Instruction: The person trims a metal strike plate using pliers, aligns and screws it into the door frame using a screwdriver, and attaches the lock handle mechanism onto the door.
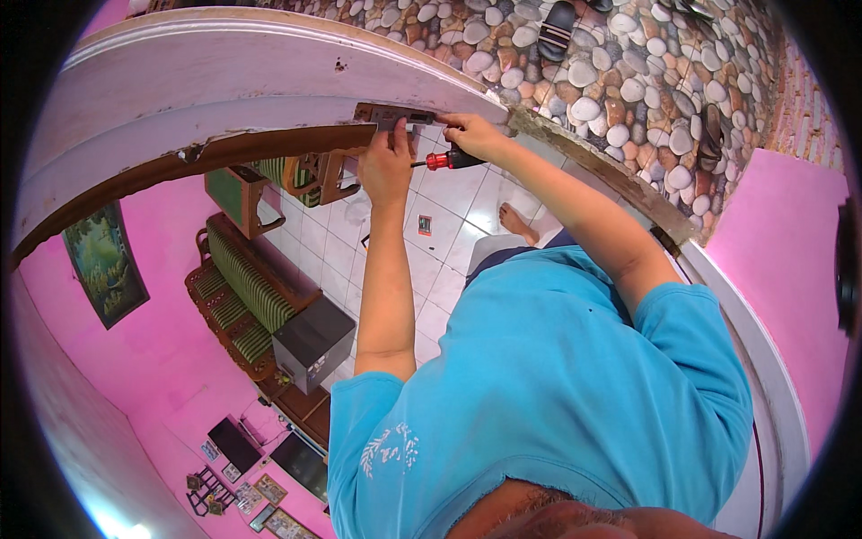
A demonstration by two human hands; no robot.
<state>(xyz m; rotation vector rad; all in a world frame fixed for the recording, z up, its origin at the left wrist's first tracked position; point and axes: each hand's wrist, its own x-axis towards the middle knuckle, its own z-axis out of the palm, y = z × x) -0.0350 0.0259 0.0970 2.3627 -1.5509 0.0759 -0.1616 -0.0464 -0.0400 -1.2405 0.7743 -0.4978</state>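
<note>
A grey metal lock plate sits at the end edge of the brown wooden door. My left hand presses its thumb and fingers on the plate and the edge around it. My right hand reaches the plate's other end with its fingertips. Tucked in that hand is a screwdriver with a red and black handle, its shaft lying sideways toward my left wrist. My fingers partly cover the plate, so any screws cannot be made out.
White floor tiles lie below, with a small flat packet on them. A green-striped sofa, a dark-topped cabinet and wooden chairs stand at left. A raised sill borders the pebble-patterned floor, where sandals lie.
</note>
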